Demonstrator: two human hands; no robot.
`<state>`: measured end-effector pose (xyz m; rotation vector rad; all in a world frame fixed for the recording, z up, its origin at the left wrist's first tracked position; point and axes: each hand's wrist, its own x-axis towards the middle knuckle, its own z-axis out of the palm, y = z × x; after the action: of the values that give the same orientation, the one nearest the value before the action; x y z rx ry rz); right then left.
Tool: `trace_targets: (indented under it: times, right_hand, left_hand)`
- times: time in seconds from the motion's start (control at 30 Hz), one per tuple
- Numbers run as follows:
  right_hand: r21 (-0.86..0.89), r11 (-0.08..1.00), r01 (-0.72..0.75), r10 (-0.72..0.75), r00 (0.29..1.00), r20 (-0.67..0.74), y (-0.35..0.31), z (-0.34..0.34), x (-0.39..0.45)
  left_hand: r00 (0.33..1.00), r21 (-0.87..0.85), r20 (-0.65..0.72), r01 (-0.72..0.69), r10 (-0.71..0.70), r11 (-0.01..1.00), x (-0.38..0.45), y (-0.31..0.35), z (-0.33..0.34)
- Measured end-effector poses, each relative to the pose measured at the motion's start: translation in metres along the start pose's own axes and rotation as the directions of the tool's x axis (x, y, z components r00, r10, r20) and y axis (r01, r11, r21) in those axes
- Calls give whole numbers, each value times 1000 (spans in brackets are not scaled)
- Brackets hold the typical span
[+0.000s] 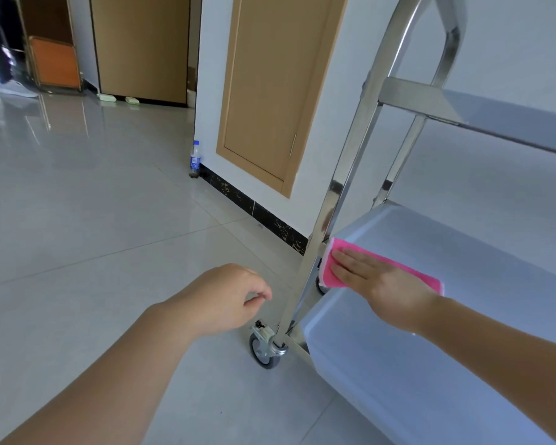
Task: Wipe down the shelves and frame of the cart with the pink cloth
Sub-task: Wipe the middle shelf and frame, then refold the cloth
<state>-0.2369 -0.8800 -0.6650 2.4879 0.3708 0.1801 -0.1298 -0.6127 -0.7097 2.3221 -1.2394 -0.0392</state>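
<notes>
Head camera looks down, close over cart (430, 316).

The lower shelf (446, 332) lies open to the right and near side of the pink cloth (385, 268), with clear height up to the upper shelf (482, 114). At its left edge the near upright post (337, 187) blocks passage, and a second post (402, 159) stands farther back. Left of the cart, the tiled floor (93, 203) is bare, apart from a caster (264, 350) below the near post and a bottle (195, 159) by the far wall.
</notes>
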Motion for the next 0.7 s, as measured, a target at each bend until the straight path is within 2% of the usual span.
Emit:
trace_targets:
  times: [0.1, 0.17, 0.33, 0.7]
  right_hand:
    - [-138, 984, 111, -106, 993, 40, -5, 5, 16]
    - [-212, 972, 104, -87, 992, 88, -7, 9, 32]
    - [-433, 900, 60, -27, 996, 84, -16, 20, 47]
    - [-425, 905, 3, 41, 995, 95, -17, 27, 1]
  left_hand:
    - [1000, -4, 25, -17, 17, 1000, 0, 3, 1]
    - [998, 0, 52, -34, 34, 999, 0, 2, 5]
    - [996, -2, 75, -40, 40, 999, 0, 5, 7]
    - [976, 15, 156, -156, 152, 988, 10, 41, 26]
